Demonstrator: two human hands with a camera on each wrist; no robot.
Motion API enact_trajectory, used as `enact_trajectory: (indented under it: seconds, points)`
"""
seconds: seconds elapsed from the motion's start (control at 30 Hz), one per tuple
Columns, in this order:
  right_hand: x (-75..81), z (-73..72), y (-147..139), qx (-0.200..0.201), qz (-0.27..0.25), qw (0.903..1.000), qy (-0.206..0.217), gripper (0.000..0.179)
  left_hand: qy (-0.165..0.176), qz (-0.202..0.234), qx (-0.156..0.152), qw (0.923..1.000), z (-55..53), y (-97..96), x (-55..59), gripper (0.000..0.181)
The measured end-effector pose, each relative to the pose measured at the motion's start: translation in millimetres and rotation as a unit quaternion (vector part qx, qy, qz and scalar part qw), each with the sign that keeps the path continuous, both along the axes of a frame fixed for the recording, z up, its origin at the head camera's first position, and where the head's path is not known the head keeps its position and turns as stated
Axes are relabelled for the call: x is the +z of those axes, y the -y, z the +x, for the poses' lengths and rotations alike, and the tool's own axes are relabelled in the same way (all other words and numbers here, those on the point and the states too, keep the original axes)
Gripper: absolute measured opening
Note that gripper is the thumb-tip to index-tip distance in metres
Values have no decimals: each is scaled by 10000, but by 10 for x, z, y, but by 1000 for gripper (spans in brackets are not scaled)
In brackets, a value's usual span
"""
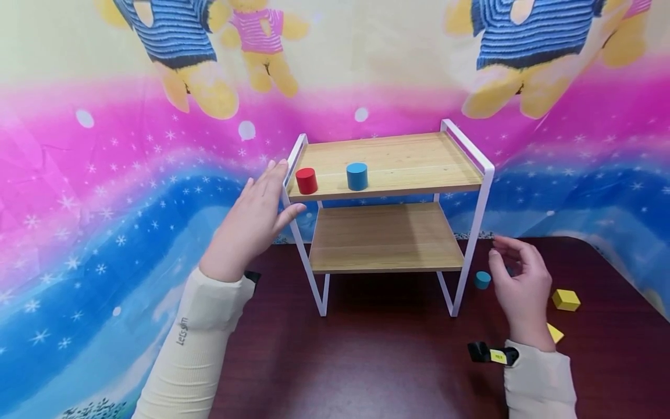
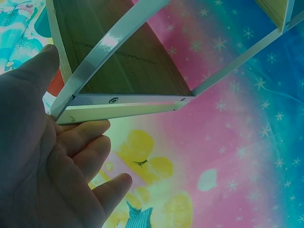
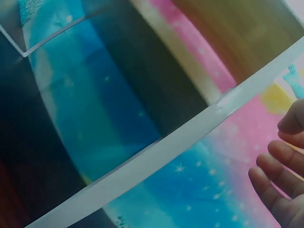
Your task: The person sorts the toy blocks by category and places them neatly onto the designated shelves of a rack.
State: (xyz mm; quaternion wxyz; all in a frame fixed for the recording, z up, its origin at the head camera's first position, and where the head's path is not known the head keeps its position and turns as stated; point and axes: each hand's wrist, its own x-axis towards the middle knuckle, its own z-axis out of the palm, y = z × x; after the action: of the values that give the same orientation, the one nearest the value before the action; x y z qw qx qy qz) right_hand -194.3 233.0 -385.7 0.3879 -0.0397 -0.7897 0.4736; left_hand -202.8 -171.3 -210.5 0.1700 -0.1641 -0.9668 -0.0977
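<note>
My left hand (image 1: 253, 215) is at the upper left corner of a two-tier shelf (image 1: 392, 163), fingers extended and thumb spread. In the left wrist view its fingers (image 2: 88, 137) lie alongside the white frame (image 2: 128, 99). A red cylinder (image 1: 306, 181) stands on the top board close to that hand, and a blue cylinder (image 1: 357, 176) to its right. Right of the shelf, my right hand (image 1: 523, 285) hovers with loosely bent fingers, nothing showing in its grasp in the right wrist view. Just left of its thumb, a teal cylinder (image 1: 482, 280) sits on the table.
Beside the right hand, a yellow block (image 1: 566, 299) lies on the dark table (image 1: 366, 361); another yellow piece (image 1: 555, 333) is partly hidden by the wrist. The shelf's lower board (image 1: 387, 244) spans between white legs. A patterned cloth (image 1: 173, 174) hangs behind.
</note>
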Motion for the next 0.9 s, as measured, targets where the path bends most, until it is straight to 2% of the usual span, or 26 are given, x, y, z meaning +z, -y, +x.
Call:
enact_trajectory:
  seconds: [0.2,0.4,0.9]
  points:
    - [-154,-102,-52,-120,-222,9973,691,33,21,17,20,10000,0,12,-11,88]
    - [-261,-154,-92,-236,-369,9894,1385,37,61,31,32,10000,0,15,-17,88]
    - [-494,-307,-164,-238,-909,9683,2316,45,-1,27,-38,10000,2,6,-11,87]
